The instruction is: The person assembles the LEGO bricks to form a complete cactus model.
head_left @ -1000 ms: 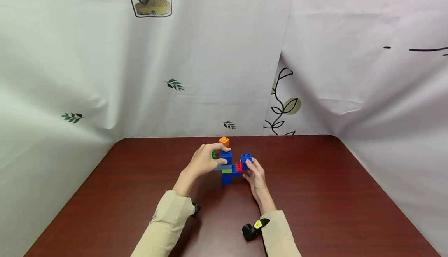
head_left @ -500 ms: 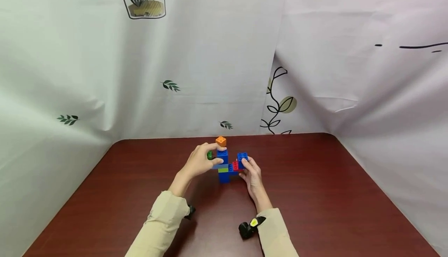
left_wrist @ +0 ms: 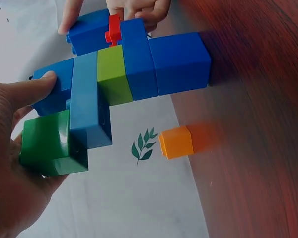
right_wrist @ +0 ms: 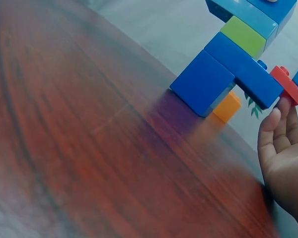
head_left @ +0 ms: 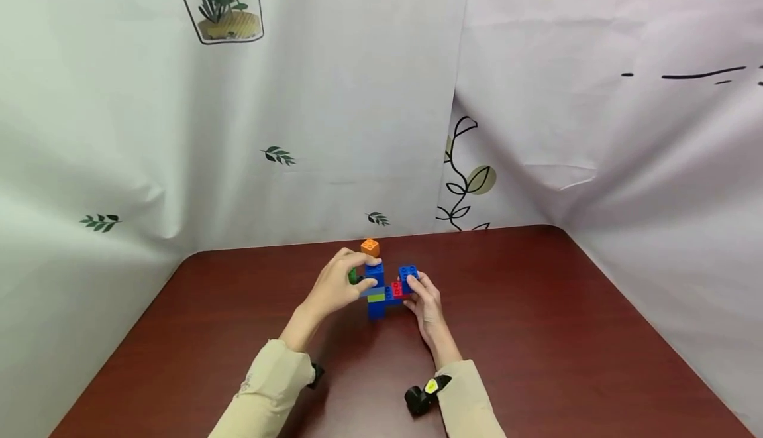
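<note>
A toy-brick build stands on the table, its foot a blue brick (head_left: 376, 310). Above that foot come a long blue brick (left_wrist: 140, 59), a lime brick (left_wrist: 115, 74) and a light blue brick (left_wrist: 87, 94). A green brick (left_wrist: 47, 143) sits at the left end, close to the left palm. With thumb and index finger my left hand (head_left: 334, 287) pinches the upper blue brick (head_left: 375, 276). On the right, my right hand (head_left: 428, 305) holds another blue brick (head_left: 408, 277), thumb on its front. Beside it is a red brick (head_left: 397, 289), with right fingers beneath in the right wrist view.
A loose orange brick (head_left: 369, 247) lies behind the build, near the far edge of the dark red wooden table (head_left: 536, 332). White cloth (head_left: 334, 93) printed with leaves hangs behind and at both sides.
Hands and bricks appear a little further left in the head view, as do the table and backdrop. Both hands keep hold of the same blue bricks, and the build looks unaltered.
</note>
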